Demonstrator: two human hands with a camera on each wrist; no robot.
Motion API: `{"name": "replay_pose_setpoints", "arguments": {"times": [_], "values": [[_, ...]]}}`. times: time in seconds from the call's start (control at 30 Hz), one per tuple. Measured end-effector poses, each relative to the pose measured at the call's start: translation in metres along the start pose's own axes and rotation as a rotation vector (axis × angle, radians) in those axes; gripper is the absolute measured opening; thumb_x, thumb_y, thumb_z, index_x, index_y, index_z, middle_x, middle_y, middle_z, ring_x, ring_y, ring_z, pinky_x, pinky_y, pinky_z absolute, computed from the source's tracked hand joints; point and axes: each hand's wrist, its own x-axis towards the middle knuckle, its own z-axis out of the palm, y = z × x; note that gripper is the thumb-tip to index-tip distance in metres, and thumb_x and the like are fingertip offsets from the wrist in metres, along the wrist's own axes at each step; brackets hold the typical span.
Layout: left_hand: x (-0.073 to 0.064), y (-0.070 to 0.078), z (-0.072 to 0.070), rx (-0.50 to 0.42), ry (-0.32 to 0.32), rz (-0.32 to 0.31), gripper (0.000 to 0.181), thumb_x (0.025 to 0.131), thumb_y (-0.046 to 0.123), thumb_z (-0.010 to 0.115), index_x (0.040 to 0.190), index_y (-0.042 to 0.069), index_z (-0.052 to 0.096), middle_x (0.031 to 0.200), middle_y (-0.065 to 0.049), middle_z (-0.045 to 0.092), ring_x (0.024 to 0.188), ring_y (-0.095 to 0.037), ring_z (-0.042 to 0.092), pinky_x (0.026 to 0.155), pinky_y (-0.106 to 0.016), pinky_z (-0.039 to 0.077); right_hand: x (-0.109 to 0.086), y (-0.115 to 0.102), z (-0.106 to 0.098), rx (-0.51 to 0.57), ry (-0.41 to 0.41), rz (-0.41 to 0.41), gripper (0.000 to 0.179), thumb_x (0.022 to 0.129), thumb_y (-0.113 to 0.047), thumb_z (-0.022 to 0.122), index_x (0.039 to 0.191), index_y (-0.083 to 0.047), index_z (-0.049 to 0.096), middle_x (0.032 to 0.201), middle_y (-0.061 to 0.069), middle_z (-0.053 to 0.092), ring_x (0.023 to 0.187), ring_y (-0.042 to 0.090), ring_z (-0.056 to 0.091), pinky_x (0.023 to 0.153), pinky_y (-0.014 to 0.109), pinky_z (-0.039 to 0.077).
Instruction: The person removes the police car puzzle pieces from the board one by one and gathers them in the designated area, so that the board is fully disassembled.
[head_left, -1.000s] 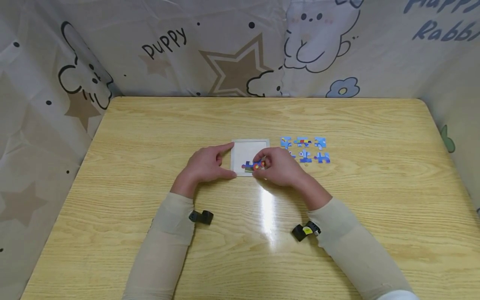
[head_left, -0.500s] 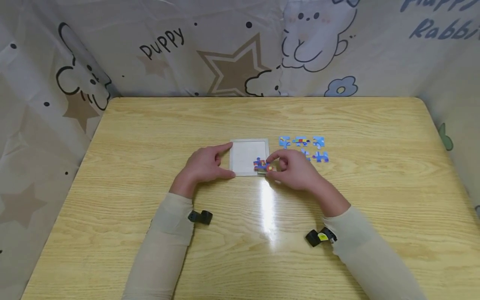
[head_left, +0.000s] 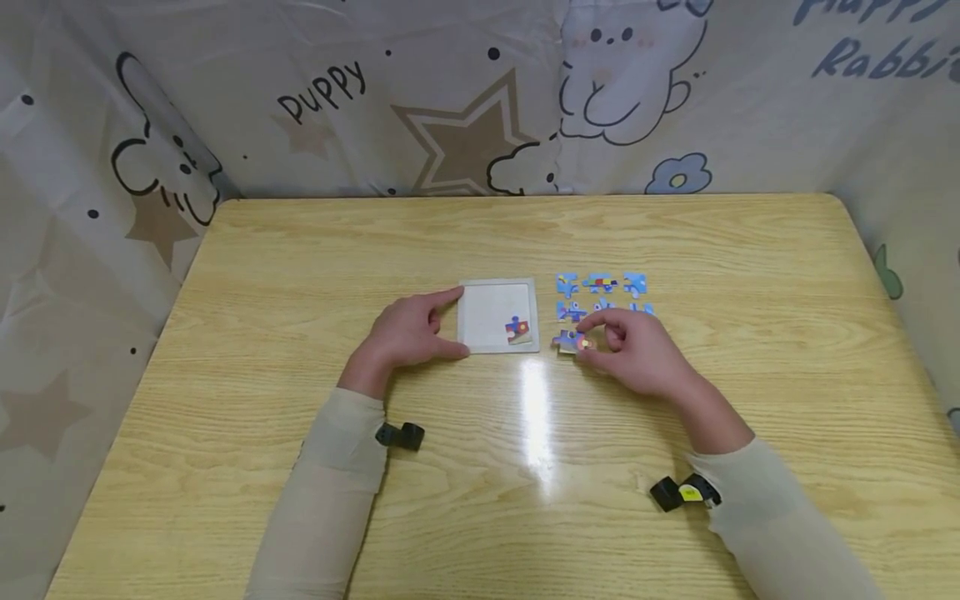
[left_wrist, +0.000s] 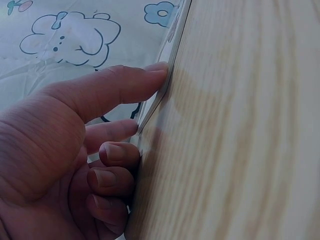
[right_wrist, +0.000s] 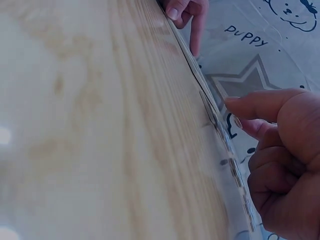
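Observation:
The white puzzle tray (head_left: 461, 321) lies flat with one puzzle piece (head_left: 517, 330) in its lower right corner. My left hand (head_left: 408, 332) touches the tray's left side, thumb at the near corner and index finger at the far one; in the left wrist view its other fingers are curled. My right hand (head_left: 633, 348) pinches a blue and red puzzle piece (head_left: 567, 340) by its right end, just right of the tray. In the right wrist view only a thin edge of that piece (right_wrist: 237, 121) shows between thumb and index finger.
Several blue puzzle pieces (head_left: 601, 282) lie in rows right of the tray; the right hand partly hides some. The wooden table (head_left: 300, 250) ends at a printed cloth (head_left: 337, 150) behind. A wrist camera (head_left: 402, 436) is strapped to each sleeve.
My right hand has moved right with the pinched piece, from over the tray to beside it. The corner piece in the tray is now uncovered. My left hand stays at the tray.

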Motion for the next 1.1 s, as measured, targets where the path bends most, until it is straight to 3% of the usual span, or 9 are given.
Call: {"name": "replay_pose_setpoints", "arguments": {"times": [0.57,1.1], "values": [[-0.001,0.000,-0.001,0.007,0.009,0.026,0.090,0.073,0.042,0.088,0.152,0.027,0.046,0.071,-0.003,0.046,0.062,-0.019,0.040,0.058,-0.033,0.028,-0.017,0.021,-0.022,-0.055,0.016,0.000,0.026,0.088,-0.016,0.078,0.111,-0.005,0.071,0.059,-0.003,0.031,0.053,0.013,0.028,0.066,0.036,0.034],[0.001,-0.001,0.000,0.012,0.006,0.022,0.090,0.074,0.043,0.087,0.152,0.028,0.046,0.071,-0.003,0.045,0.062,-0.020,0.040,0.059,-0.033,0.028,-0.021,0.026,-0.027,-0.057,0.007,0.029,0.027,0.087,-0.018,0.080,0.109,-0.005,0.073,0.060,-0.003,0.033,0.054,0.013,0.031,0.069,0.036,0.034]]}}
